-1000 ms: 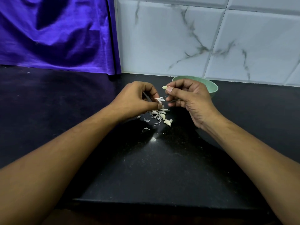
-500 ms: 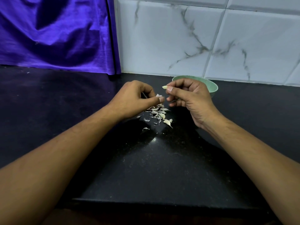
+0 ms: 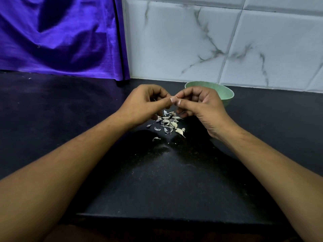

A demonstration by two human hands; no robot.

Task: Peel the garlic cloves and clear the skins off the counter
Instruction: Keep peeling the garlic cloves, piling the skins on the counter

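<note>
My left hand (image 3: 143, 103) and my right hand (image 3: 204, 105) meet fingertip to fingertip above the black counter (image 3: 174, 180). Both pinch one garlic clove (image 3: 176, 96), which the thumbs and fingers almost entirely hide. A thin dark sliver pokes out of my left fist; I cannot tell what it is. Directly under the hands lies a small pile of papery skins and pale cloves (image 3: 168, 123), with a few stray skin flakes (image 3: 156, 138) towards me.
A pale green bowl (image 3: 226, 95) stands behind my right hand, near the marble-tiled wall (image 3: 209, 41). Purple cloth (image 3: 61, 37) hangs at the back left. The counter's front edge (image 3: 166, 215) runs below my forearms.
My left hand rose from the pile to the clove that my right hand was holding up. The clove's tip, visible before, is now covered by the fingers of both hands.
</note>
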